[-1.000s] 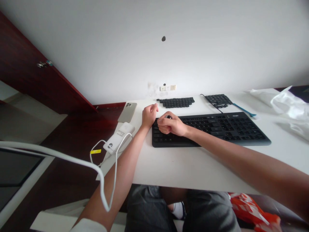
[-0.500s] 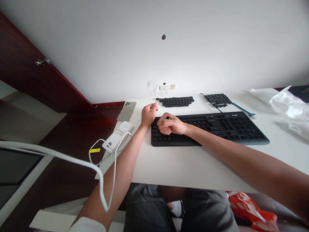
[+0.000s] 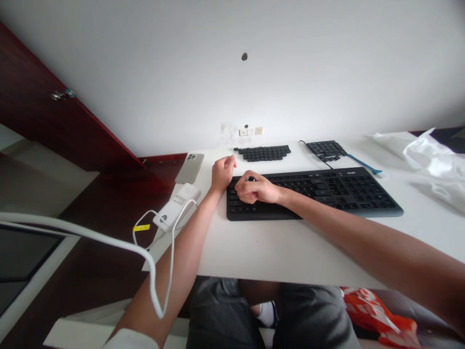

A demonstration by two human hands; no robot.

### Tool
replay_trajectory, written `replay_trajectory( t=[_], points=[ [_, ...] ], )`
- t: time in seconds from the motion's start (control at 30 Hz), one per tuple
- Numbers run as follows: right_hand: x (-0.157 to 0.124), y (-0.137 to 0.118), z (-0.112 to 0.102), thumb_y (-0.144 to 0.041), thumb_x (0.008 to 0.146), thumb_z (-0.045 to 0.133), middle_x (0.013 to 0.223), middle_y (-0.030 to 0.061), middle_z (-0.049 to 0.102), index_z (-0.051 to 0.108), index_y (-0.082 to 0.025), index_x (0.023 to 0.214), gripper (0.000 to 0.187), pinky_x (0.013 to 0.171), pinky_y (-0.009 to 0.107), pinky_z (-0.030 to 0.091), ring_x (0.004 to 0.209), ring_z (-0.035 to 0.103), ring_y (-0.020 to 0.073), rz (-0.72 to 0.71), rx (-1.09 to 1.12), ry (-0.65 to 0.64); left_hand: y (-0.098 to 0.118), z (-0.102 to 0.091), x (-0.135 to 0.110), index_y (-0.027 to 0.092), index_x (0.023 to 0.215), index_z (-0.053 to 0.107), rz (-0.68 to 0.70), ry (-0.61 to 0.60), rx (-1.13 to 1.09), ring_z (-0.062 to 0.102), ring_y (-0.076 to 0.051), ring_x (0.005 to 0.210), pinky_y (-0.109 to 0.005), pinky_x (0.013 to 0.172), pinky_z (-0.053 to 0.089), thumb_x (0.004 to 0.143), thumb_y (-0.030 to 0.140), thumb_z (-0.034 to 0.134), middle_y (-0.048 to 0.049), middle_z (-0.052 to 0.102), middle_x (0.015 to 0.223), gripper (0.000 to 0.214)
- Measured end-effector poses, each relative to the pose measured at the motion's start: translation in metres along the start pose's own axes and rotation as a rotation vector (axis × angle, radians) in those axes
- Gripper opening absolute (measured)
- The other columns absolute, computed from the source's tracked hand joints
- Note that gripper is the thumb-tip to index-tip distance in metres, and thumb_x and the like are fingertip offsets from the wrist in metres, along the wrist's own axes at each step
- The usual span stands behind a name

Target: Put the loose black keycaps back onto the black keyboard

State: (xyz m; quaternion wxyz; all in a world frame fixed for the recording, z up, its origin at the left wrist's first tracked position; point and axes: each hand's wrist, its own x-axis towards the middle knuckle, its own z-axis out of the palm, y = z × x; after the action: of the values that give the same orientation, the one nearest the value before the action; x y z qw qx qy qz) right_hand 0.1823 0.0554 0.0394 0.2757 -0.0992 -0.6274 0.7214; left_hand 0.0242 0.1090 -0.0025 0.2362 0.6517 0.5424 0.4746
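A black full-size keyboard (image 3: 356, 194) lies on the white table, with my hands at its left end. My right hand (image 3: 254, 188) is closed in a fist over the keys there. A dark, shiny, rounded end of something shows at the top of the fist; the rest of it is hidden. My left hand (image 3: 223, 173) rests by the keyboard's upper left corner, its fingers curled in. Whether anything is inside those fingers is hidden from view. Behind the keyboard, loose black keycaps (image 3: 263, 153) sit in several neat rows.
More black keycaps (image 3: 327, 149) and a thin black cable lie at the back right, beside a blue slender tool (image 3: 365, 165). Crumpled white plastic (image 3: 432, 157) covers the right side. At left are a phone (image 3: 189, 168) and a white power bank (image 3: 177, 207) with a white cable (image 3: 109, 240).
The whole view has shifted very slightly. Both hands keep the same pose and place at the keyboard's left end.
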Motion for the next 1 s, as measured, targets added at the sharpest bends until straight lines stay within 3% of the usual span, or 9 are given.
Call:
replay_trajectory(
  t=[0.47, 0.8, 1.0],
  points=[
    [0.005, 0.005, 0.000, -0.018, 0.083, 0.055, 0.042, -0.0066, 0.035, 0.037, -0.021, 0.048, 0.039, 0.039, 0.022, 0.022, 0.039, 0.027, 0.0061, 0.024, 0.035, 0.095, 0.001, 0.000, 0.000, 0.021, 0.067, 0.056, 0.020, -0.009, 0.057, 0.052, -0.015, 0.063, -0.028, 0.066, 0.038, 0.097, 0.049, 0.043, -0.0002, 0.061, 0.064, 0.044],
    [0.007, 0.006, -0.001, -0.019, 0.082, 0.058, 0.041, -0.0070, 0.035, 0.037, -0.021, 0.048, 0.040, 0.039, 0.022, 0.024, 0.038, 0.028, 0.0058, 0.008, 0.052, 0.129, -0.005, -0.002, 0.002, 0.020, 0.073, 0.063, 0.003, 0.049, 0.100, 0.049, -0.014, 0.060, -0.027, 0.060, 0.034, 0.094, 0.048, 0.049, 0.0008, 0.061, 0.063, 0.037],
    [0.007, 0.002, 0.002, -0.020, 0.081, 0.057, 0.041, -0.0062, 0.038, 0.039, -0.021, 0.048, 0.038, 0.039, 0.023, 0.024, 0.038, 0.029, 0.0061, 0.013, -0.026, 0.129, -0.011, 0.005, 0.014, 0.022, 0.084, 0.073, 0.002, 0.002, 0.197, 0.041, -0.013, 0.053, -0.026, 0.056, 0.027, 0.087, 0.050, 0.059, 0.0049, 0.047, 0.053, 0.031]
  ],
)
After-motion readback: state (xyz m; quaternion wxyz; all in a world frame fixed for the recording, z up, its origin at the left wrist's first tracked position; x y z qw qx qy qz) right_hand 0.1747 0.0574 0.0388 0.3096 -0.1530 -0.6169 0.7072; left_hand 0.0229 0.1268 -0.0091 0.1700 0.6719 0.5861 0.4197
